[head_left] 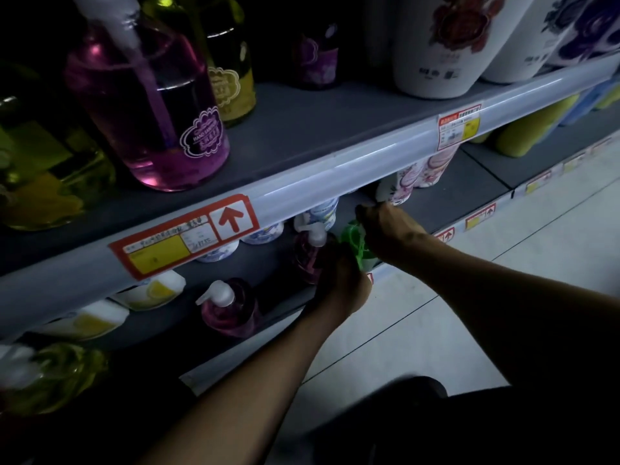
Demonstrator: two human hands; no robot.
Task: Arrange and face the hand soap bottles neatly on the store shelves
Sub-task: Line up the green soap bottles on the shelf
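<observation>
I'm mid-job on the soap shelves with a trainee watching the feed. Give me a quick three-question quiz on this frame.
1. True or false: both hands are working on the lower shelf.
2. What colour is the bottle between the hands: A green, B blue, C orange?
3. The left hand is on a pump bottle of which colour liquid?

Key
1. True: the right hand is there too.
2. A.
3. Pink, the pink pump bottle.

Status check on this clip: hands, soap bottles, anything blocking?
Left hand gripping pink pump bottle, lower shelf. Right hand on green bottle beside it; grip unclear. Upper shelf rail overhangs, hiding rear bottles.
</observation>
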